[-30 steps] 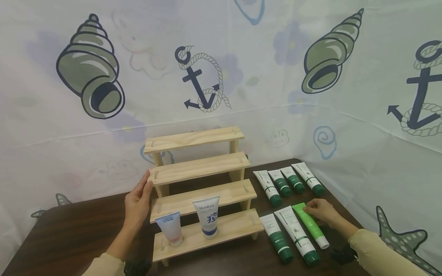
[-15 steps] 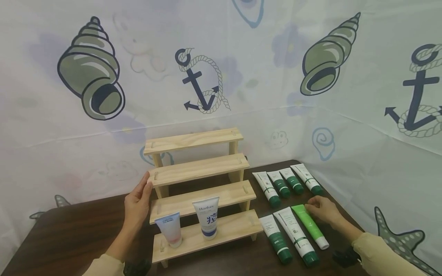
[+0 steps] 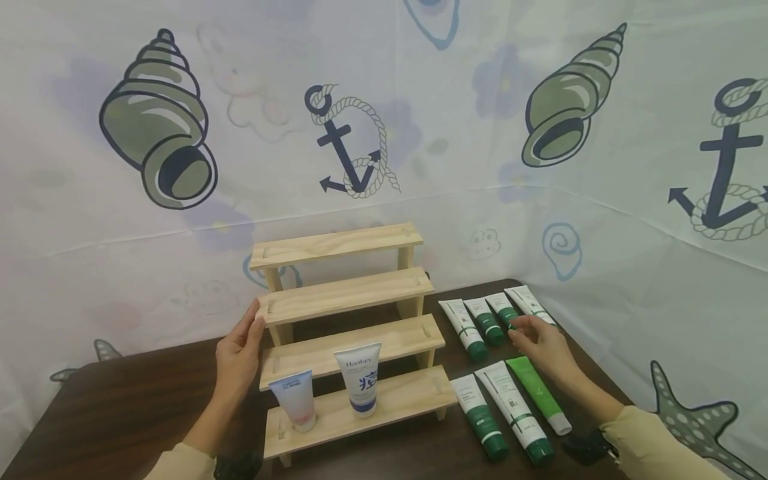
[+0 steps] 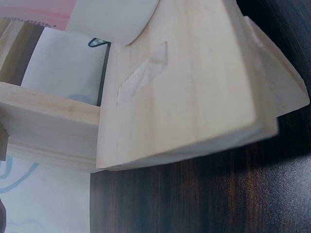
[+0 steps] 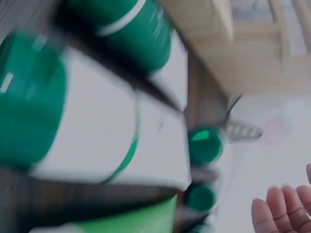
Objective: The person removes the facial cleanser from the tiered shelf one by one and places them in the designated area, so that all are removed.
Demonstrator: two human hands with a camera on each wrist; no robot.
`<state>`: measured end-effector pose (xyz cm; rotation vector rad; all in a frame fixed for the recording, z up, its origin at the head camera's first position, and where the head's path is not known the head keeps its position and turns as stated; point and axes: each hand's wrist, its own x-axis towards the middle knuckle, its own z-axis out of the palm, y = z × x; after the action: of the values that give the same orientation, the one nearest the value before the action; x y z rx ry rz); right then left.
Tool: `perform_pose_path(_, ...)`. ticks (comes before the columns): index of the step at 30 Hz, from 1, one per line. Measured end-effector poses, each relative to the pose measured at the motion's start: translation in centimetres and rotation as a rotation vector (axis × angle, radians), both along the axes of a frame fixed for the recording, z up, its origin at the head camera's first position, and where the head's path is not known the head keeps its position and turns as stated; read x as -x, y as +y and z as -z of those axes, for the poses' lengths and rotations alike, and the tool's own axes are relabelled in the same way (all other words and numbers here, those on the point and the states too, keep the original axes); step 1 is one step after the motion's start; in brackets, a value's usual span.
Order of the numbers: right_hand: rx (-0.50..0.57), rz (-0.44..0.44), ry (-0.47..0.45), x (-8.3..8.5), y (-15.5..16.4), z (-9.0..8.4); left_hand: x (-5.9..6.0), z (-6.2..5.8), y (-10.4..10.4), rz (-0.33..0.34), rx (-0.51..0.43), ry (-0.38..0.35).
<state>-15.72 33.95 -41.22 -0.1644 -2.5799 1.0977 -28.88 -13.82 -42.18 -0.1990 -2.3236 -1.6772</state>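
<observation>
The back row of four white-and-green tubes is laid flat on the dark wood-grain table, right of the stepped stand, long axes running away from the viewer and slightly leftward, green caps nearest. The right hand is held directly over the caps of the two right-hand tubes, fingers extended and relaxed, nothing grasped; actual contact cannot be confirmed. It is by far the nearer hand. Just in front of it, a bright green tube with a white cap and two further white-and-green tubes are laid parallel. The left hand is pressed flat, fingers straight, against the left end of the pale unfinished pine stand. Two squat soft tubes are stood cap-down on its lowest step
</observation>
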Motion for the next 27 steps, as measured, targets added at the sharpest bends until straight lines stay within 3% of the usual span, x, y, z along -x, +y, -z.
perform_pose_path(8, 0.092, -0.138, 0.194, 0.5, -5.4, -1.8, 0.1, 0.3, 0.1, -0.015, -0.043, 0.061)
perform_pose_path(19, 0.322, -0.342, 0.274, 0.6, -11.7, -2.8, 0.0, 0.2, 0.3, -0.016, -0.054, 0.062)
perform_pose_path(27, 0.451, -0.549, 0.315, 0.8, -14.8, -3.0, 0.2, 0.3, 0.2, 0.002, -0.067, 0.057)
